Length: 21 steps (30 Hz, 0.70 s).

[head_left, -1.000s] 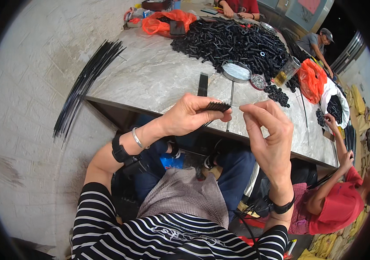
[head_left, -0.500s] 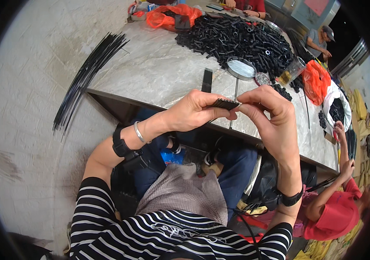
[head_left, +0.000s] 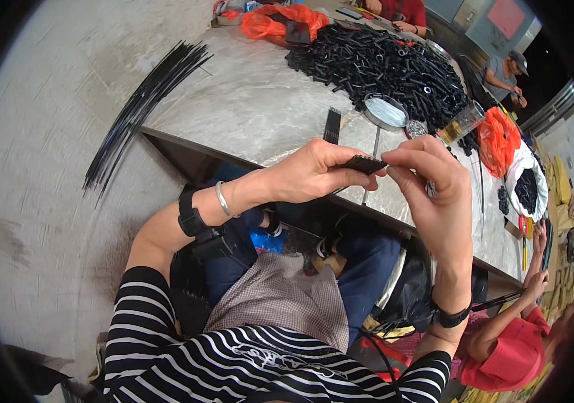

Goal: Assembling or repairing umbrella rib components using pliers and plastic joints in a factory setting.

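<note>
My left hand (head_left: 317,173) is closed on a flat row of thin black rods (head_left: 361,164), laid side by side, with the thumb below and the fingers above. At the right end of that row, the thumb and forefinger of my right hand (head_left: 438,178) are pinched together. Whatever sits between these fingertips is too small to make out. Just behind my left hand, another flat row of black rods (head_left: 332,125) appears on the table (head_left: 253,101). A round dish of fine silvery pins (head_left: 386,111) stands beyond my right hand.
A large heap of black tubular pieces (head_left: 381,67) covers the far table. Around it are red plastic bags (head_left: 280,23), a tilted jar (head_left: 463,122) and a white sack (head_left: 525,185). Long black rods (head_left: 142,114) overhang the left edge. A person in red (head_left: 509,352) works at right; others sit farther back.
The view has shifted slightly, so the table things appear farther right. Both hands keep their places at the row of rods. The person at right has lowered their hands a little.
</note>
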Tool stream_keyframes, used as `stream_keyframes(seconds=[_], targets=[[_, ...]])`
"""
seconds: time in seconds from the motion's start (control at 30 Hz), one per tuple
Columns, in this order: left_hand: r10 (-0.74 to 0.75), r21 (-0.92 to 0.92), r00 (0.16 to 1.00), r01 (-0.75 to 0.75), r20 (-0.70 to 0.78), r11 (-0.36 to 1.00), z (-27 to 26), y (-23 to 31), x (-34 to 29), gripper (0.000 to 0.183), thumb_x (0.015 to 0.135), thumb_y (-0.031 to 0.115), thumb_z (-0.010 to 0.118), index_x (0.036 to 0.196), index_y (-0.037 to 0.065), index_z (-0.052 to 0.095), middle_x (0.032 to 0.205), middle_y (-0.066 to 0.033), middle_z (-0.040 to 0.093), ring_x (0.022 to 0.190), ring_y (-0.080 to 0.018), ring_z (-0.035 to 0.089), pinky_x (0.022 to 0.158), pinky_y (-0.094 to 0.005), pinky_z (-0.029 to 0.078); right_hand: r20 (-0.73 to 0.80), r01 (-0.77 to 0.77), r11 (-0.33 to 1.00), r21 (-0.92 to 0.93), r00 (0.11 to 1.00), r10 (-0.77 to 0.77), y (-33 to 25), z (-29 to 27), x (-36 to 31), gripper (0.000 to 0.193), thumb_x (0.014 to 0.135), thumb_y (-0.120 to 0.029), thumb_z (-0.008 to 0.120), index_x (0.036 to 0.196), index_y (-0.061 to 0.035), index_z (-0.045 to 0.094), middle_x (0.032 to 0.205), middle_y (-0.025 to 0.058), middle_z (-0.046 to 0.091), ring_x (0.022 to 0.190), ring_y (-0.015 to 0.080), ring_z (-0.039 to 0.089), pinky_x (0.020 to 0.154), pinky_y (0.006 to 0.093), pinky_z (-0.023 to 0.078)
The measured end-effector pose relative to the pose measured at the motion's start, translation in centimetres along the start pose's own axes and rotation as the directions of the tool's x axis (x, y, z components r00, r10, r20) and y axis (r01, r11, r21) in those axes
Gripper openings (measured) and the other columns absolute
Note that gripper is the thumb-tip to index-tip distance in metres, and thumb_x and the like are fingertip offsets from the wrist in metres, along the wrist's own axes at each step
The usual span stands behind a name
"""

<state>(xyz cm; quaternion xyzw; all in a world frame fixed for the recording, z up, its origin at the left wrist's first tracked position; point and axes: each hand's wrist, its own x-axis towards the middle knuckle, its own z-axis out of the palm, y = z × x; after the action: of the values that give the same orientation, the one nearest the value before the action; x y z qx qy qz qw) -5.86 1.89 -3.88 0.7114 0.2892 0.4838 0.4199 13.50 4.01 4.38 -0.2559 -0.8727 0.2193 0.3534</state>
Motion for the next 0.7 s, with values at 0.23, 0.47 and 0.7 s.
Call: stream_keyframes(seconds=[0.23, 0.47, 0.7], targets=[[0.026, 0.032, 1.0, -0.026, 0.012, 0.999, -0.2, 0.0, -0.2, 0.021, 0.09, 0.006, 0.058, 0.109, 0.0, 0.063, 0.095, -0.0076, 0.07, 0.093, -0.0113, 0.064, 0.083, -0.0272, 0.05, 0.087, -0.064, 0.997, 0.048, 0.994, 0.06, -0.4, -0.2, 0.3, 0.022, 0.07, 0.003, 0.069, 0.092, -0.0027, 0.068, 0.083, 0.0073, 0.062, 0.075, 0.0215, 0.058, 0.065, 0.0311, 0.045], [0.088, 0.077, 0.996, -0.088, 0.001, 0.993, -0.5, -0.8, -0.2, 0.02, 0.09, 0.008, 0.059, 0.109, 0.001, 0.063, 0.094, -0.0092, 0.07, 0.091, -0.0113, 0.064, 0.08, -0.0281, 0.051, 0.081, 0.135, 0.991, 0.0, 0.988, -0.134, -0.6, 1.1, 1.2, 0.023, 0.073, 0.002, 0.069, 0.095, -0.0031, 0.069, 0.089, 0.0042, 0.061, 0.076, 0.0107, 0.054, 0.06, 0.0224, 0.039], [0.072, 0.038, 0.997, -0.073, 0.02, 0.997, -0.7, -0.4, -0.4, 0.024, 0.091, 0.009, 0.059, 0.113, 0.001, 0.062, 0.097, -0.008, 0.069, 0.093, -0.0107, 0.062, 0.083, -0.0273, 0.05, 0.041, 0.094, 0.996, -0.011, 0.995, -0.093, -0.2, 1.4, 0.9, 0.021, 0.074, 0.003, 0.068, 0.094, -0.0012, 0.067, 0.086, 0.0067, 0.061, 0.075, 0.0162, 0.058, 0.063, 0.0263, 0.045]])
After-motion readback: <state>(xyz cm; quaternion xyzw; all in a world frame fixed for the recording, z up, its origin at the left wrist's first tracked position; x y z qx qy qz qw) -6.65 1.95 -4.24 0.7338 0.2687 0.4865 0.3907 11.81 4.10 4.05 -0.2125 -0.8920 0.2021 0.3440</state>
